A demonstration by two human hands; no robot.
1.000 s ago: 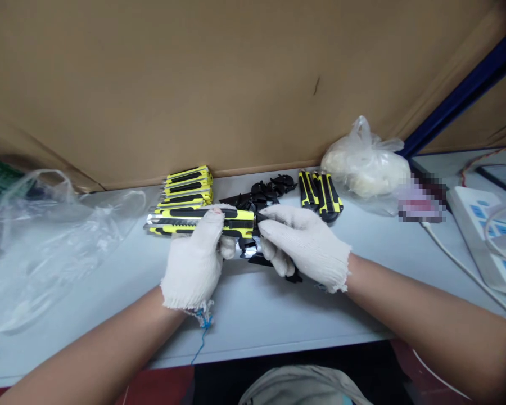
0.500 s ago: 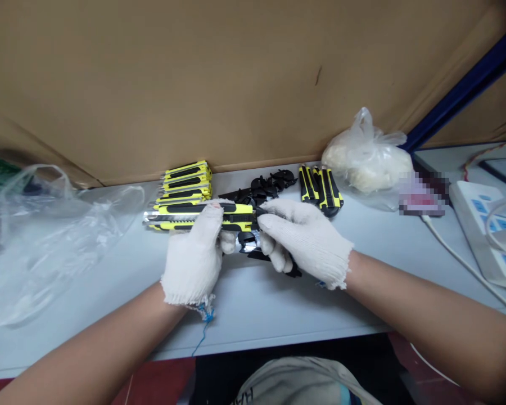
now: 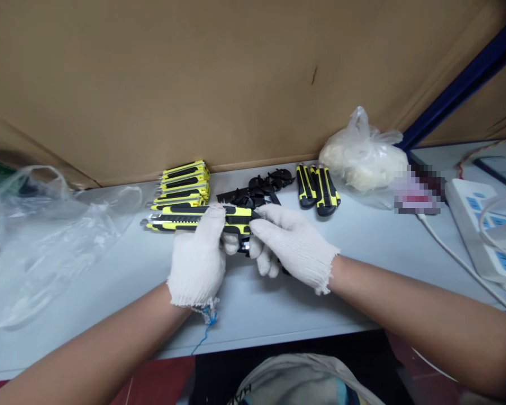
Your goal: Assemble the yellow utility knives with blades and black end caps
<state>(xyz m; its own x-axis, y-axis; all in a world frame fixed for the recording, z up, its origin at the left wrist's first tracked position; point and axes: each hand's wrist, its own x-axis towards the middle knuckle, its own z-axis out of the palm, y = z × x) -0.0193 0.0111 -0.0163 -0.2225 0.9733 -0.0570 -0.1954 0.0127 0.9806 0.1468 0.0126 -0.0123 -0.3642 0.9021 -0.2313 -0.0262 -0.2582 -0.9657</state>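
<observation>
Workbench (image 3: 278, 315), yellow utility knife (image 3: 236, 217) in left hand (image 3: 197, 261), right hand (image 3: 293, 246) beside

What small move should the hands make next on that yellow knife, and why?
Probably the right hand should close its grip on the dark end of the yellow-and-black snap-off utility knife. The white knit-gloved right hand seems only to touch that end with its fingertips, while the gloved left hand wraps the knife's body and steadies it.
</observation>
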